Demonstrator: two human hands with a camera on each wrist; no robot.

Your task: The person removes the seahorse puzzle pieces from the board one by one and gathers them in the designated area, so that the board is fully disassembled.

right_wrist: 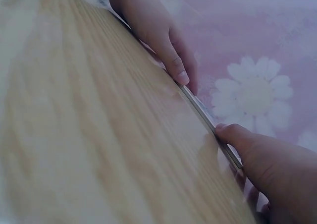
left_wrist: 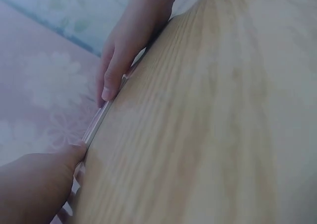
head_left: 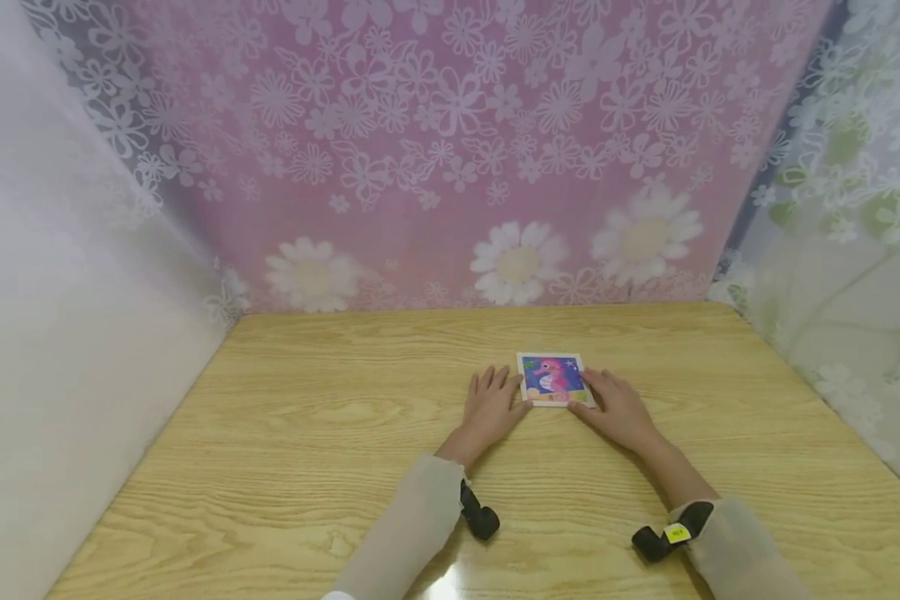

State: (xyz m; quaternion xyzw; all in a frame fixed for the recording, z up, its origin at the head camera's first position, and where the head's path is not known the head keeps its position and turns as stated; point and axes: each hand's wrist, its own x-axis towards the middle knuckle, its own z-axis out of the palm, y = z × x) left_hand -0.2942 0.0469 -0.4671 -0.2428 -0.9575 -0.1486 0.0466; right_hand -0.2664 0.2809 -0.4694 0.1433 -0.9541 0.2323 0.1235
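A small square picture board (head_left: 551,379) with a white border lies flat on the wooden table. Its picture is a pink seahorse on blue. My left hand (head_left: 490,406) rests at the board's left side, its fingers spread and the thumb at the near left corner. On the opposite side my right hand (head_left: 621,410) touches the right edge with its fingers, and its thumb lies on the near edge. Both wrist views show the board edge-on as a thin strip (left_wrist: 96,122), with a thumb (right_wrist: 228,131) at its rim.
The wood-grain table (head_left: 330,467) spreads around the board. A pink flowered curtain (head_left: 420,167) closes off the back, and pale curtains (head_left: 75,292) stand at the left and right. A black wrist camera (head_left: 482,518) is strapped at each sleeve cuff.
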